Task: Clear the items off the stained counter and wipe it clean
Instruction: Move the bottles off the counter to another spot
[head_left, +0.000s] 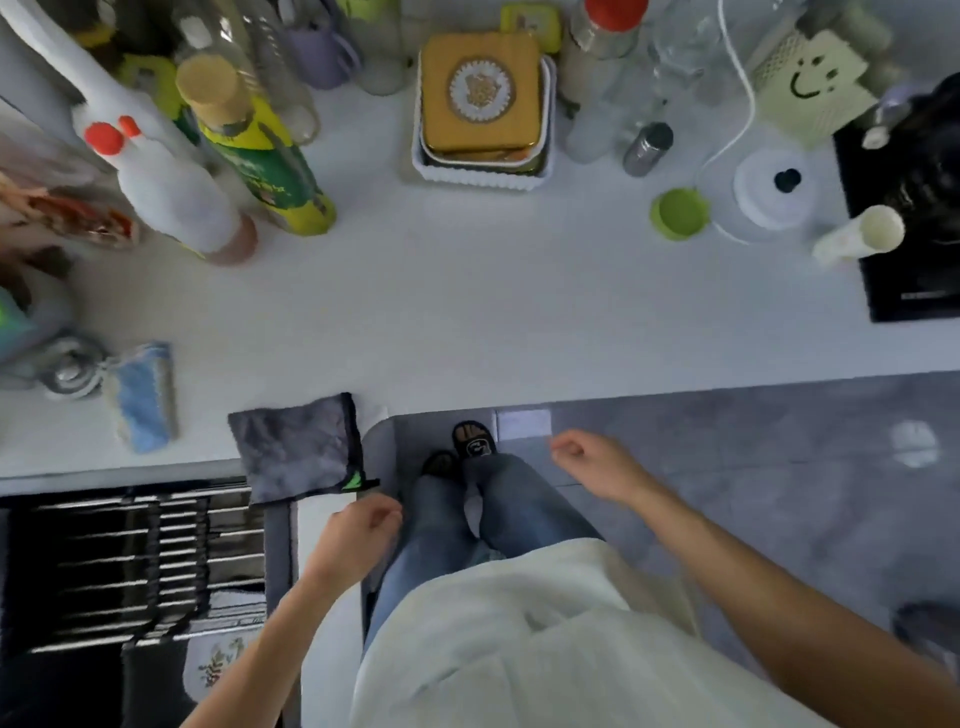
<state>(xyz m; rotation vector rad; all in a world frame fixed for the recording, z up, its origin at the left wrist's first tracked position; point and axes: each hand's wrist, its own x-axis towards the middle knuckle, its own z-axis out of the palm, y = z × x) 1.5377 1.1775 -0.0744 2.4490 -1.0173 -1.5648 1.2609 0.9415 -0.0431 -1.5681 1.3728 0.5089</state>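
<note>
Here, nearest, the left hand (363, 525) hovers just below the grey cloth (298, 449), its fingers loosely curled and grasping nothing. The right hand (597, 465) hangs over the floor, fingers relaxed, also holding nothing. The cloth lies on the white tabletop (467, 312), overhanging its near edge beside a blue sponge (143, 397). Farther back stand bottles and a gold tin (480, 93).

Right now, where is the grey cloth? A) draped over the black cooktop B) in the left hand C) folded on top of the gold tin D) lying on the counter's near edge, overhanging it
D: the grey cloth lies flat on the counter with its near corner past the edge; the left hand is just below it, holding nothing.
</note>
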